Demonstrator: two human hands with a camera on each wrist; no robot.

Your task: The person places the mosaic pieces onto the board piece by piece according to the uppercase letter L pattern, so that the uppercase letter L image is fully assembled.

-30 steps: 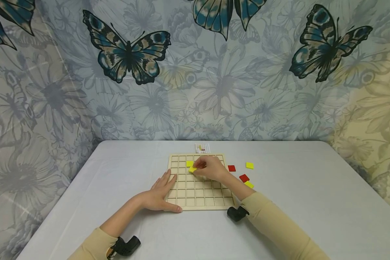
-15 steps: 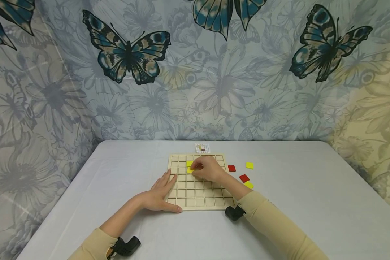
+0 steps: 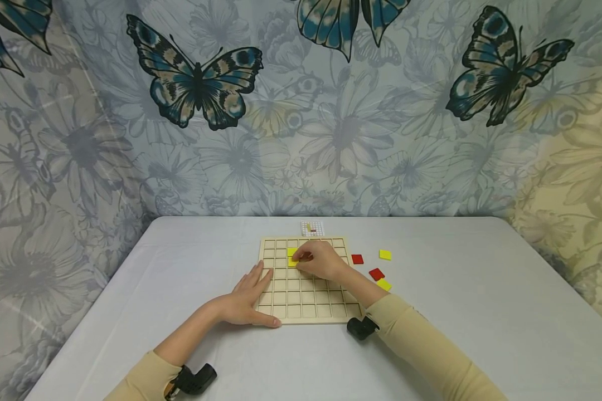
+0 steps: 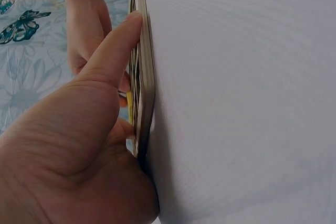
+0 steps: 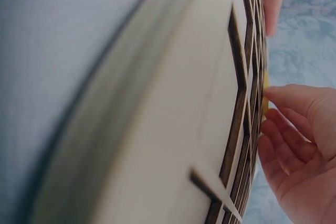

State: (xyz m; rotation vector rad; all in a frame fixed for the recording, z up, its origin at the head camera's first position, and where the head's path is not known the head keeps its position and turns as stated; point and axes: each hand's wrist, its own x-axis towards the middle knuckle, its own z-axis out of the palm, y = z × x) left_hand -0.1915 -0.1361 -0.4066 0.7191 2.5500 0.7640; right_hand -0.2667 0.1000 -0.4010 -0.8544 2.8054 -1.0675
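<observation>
A wooden board point(image 3: 308, 298) with a raised grid lies on the white table. My right hand point(image 3: 322, 260) reaches over its upper half, fingertips at the right edge of a yellow square tile point(image 3: 292, 263). That tile sits in a grid cell, directly below a second yellow tile point(image 3: 291, 252). In the right wrist view, thumb and fingers meet at the yellow tile point(image 5: 265, 95), seen edge-on; how firmly they pinch it is unclear. My left hand point(image 3: 244, 301) rests spread on the board's lower left edge, thumb along the front rim point(image 4: 148, 72).
Right of the board lie two red tiles, one near point(image 3: 357, 259) and one farther out point(image 3: 377, 274), plus two yellow tiles, one point(image 3: 385, 255) apart and one point(image 3: 384, 284) touching the red. A small printed grid card point(image 3: 312, 228) lies behind the board.
The yellow tile in my right hand has gone from tilted to lying in its cell below the other yellow tile. My right hand shifted slightly left; the left hand stayed put.
</observation>
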